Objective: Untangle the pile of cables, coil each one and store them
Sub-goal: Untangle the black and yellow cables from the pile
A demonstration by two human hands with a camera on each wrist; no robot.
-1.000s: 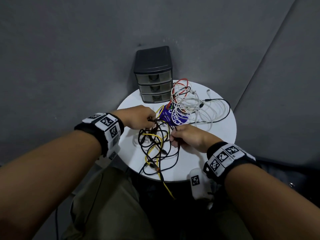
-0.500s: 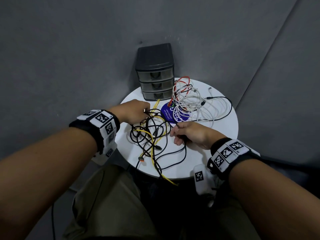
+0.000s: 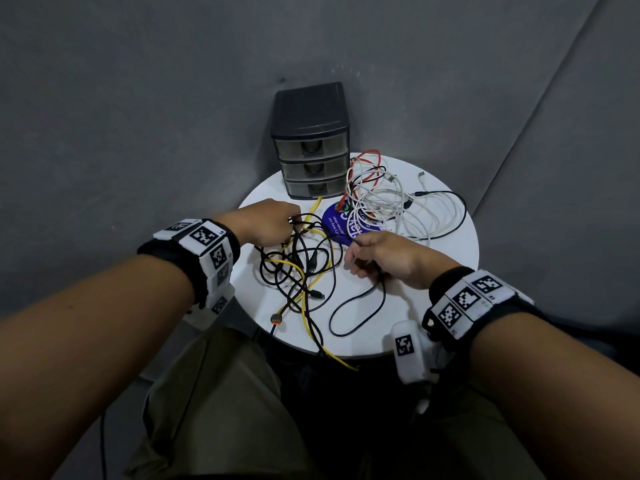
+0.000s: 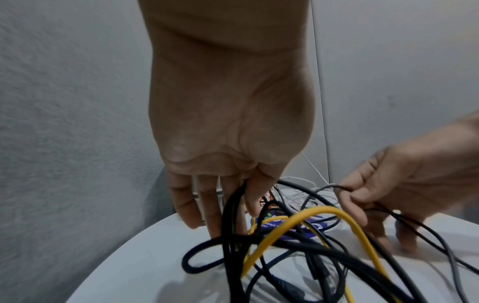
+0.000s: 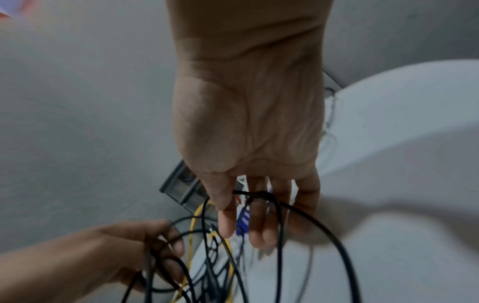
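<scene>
A tangle of black and yellow cables [image 3: 301, 268] lies on the round white table [image 3: 446, 271]. My left hand [image 3: 289, 226] grips several black strands at the tangle's far left edge. In the left wrist view those strands [image 4: 230, 209] run down between its thumb and fingers. My right hand [image 3: 353, 261] pinches a thin black cable [image 3: 356, 306], which hangs from it in a long loop towards the table's front. In the right wrist view that cable [image 5: 261, 193] passes between the thumb and fingers of my right hand [image 5: 241, 225]. White and red cables [image 3: 377, 199] lie heaped at the back right.
A black three-drawer unit [image 3: 310, 140], drawers closed, stands at the table's back edge. A round blue label [image 3: 341, 225] lies under the white cables. One yellow cable end [image 3: 343, 362] hangs over the front edge above my lap. Grey walls surround the table.
My hands have moved apart. The right hand has drawn a thin black cable out of the tangle into a loop at the front right; the left hand has pulled the tangle left.
</scene>
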